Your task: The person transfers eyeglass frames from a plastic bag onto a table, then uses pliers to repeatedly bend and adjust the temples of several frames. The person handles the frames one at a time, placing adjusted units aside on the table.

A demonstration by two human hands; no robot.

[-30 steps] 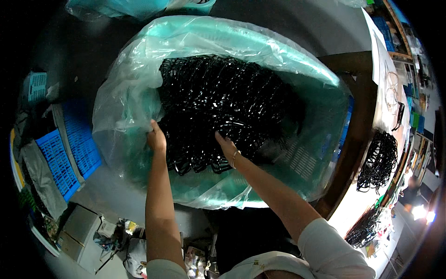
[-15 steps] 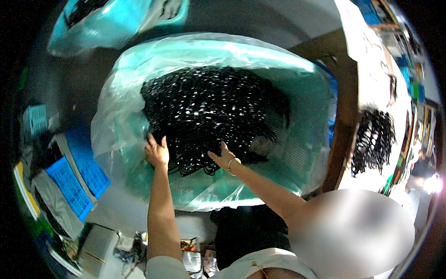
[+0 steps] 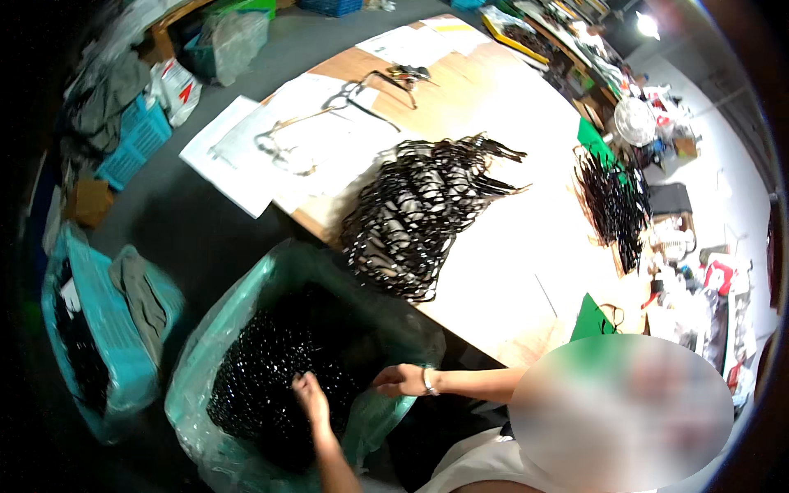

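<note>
A green bin point(image 3: 249, 300) lined with clear plastic holds a heap of glossy black cord-like strands point(image 3: 261, 374). My left hand point(image 3: 311, 396) is above the heap, its fingers smeared by motion. Nothing can be made out in it. Close to the bin's right rim is my right hand point(image 3: 401, 380), with a bracelet at the wrist. Its fingers are loosely bent, and no object shows in them. On the table beyond the bin lies a spread bundle of black looped strands point(image 3: 415, 209).
The wooden table point(image 3: 468, 78) carries paper sheets point(image 3: 234, 152), a second black strand bundle point(image 3: 616, 201) and a green sheet point(image 3: 592, 319). Left of the lined bin stands a turquoise crate point(image 3: 131, 333) with a grey cloth over it. Shelves with clutter line the right side.
The view has swung right toward the table, so the bin now appears lower left. My hands have come closer together; the right is now beside the bin's rim.
</note>
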